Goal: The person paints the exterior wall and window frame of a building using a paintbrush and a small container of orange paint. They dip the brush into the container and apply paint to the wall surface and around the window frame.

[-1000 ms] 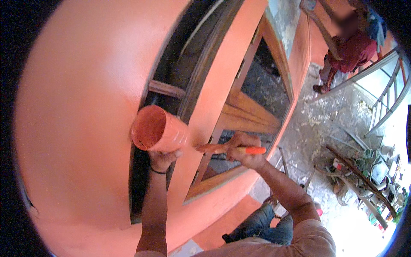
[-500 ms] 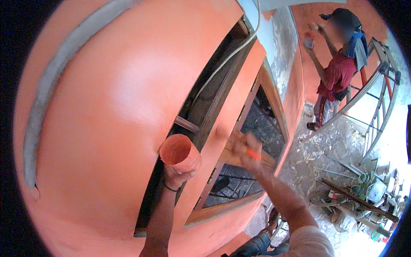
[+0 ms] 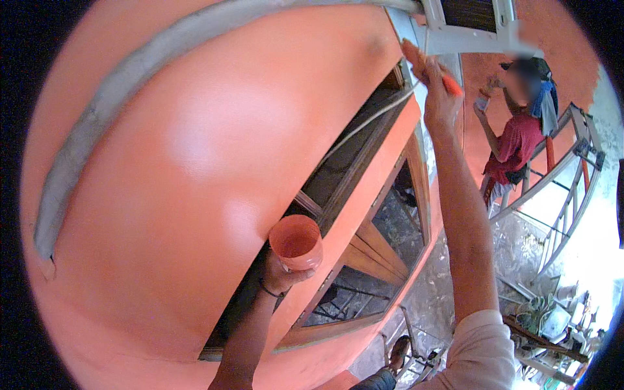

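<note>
A person works with bare hands at an orange wall, directions read from the middle of the view. The left hand, a dark band on its wrist, holds an orange cup just below center, toward six o'clock. Its fingers curl around the cup's lower side, and the mouth faces up, the inside coated orange. At two o'clock, the right hand grips a brush with an orange handle, the fingers pinched around it. The bristles point toward eleven o'clock, near the wall's upper edge; whether they touch anything is impossible to tell.

Behind the cup, a dark opening slants from one o'clock to seven, a pale cable crossing its upper end. A wood-framed window sits between four and five o'clock. A gray curved band arcs over the wall at ten. Between two and three o'clock, a co-worker in a red shirt holds a small cup close to a ladder. Clutter is heaped at four.
</note>
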### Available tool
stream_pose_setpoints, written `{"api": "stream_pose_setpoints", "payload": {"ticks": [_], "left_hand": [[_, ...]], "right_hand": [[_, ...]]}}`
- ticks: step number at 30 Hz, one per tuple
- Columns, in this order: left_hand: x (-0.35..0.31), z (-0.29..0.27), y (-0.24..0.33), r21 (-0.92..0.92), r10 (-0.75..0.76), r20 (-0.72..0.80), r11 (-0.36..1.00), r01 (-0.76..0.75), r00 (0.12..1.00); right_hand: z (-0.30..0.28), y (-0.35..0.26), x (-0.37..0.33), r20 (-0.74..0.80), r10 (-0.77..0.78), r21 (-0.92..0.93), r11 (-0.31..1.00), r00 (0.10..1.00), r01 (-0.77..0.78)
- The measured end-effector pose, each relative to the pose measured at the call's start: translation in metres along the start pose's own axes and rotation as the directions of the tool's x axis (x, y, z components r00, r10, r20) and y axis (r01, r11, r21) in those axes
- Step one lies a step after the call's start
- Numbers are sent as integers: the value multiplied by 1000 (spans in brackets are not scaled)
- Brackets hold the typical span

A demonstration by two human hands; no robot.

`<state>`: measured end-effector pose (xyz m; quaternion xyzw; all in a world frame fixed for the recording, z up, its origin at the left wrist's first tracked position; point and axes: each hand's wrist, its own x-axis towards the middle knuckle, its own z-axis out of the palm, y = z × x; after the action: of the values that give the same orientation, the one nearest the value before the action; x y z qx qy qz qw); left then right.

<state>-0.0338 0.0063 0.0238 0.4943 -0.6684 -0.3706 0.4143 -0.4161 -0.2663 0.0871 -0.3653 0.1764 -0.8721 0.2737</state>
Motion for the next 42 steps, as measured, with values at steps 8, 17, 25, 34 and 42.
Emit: {"api": "stream_pose_setpoints", "payload": {"ticks": [8, 17, 25, 34, 42], "left_hand": [[-1, 3, -7, -113, 21, 5, 993, -20, 1000], [8, 0, -4, -116, 27, 110, 993, -14, 994], [-2, 0, -17, -190, 11, 40, 982, -4, 999], [9, 0, -34, -235, 89, 43, 969, -77, 995], [13, 4, -50, -404, 69, 95, 914, -25, 993]], "right_hand": [[53, 43, -23, 205, -138, -391, 896, 969, 211], [36, 5, 35, -1, -47, -170, 984, 999, 46], [92, -21, -30, 462, -388, -365, 736, 798, 570], [-69, -131, -249, -203, 582, -112, 786, 788, -609], [-267, -225, -456, -545, 743, -52, 432, 388, -900]]}}
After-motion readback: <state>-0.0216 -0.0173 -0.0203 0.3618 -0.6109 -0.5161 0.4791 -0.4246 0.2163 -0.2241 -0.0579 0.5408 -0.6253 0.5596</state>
